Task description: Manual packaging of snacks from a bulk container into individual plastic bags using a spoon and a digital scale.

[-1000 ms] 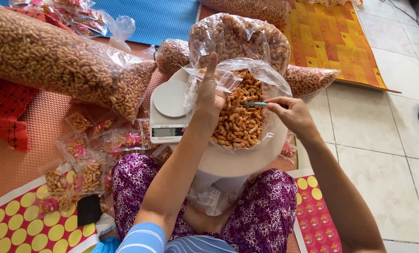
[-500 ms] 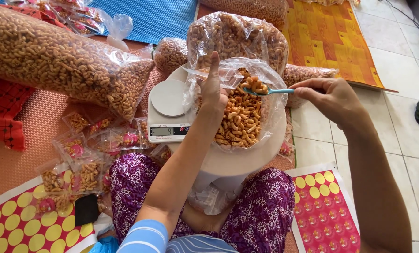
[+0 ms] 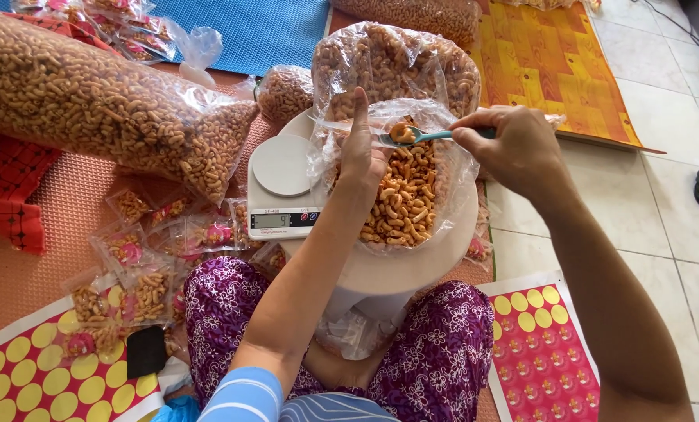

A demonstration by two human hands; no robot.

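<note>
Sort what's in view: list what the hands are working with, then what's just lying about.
In use:
left hand holding a small clear bag
right hand holding a blue spoon of snacks
open snack bag
white scale

Lying about:
big sealed snack bag
filled small packets
sticker sheets

Bright, even daylight; soft shadows; glare on plastic bags; sharp, slight edge distortion.

Glossy clear plastic bag (image 3: pixel 451 168), crinkled

Single head view, looking steeply down, close over lap and floor
</note>
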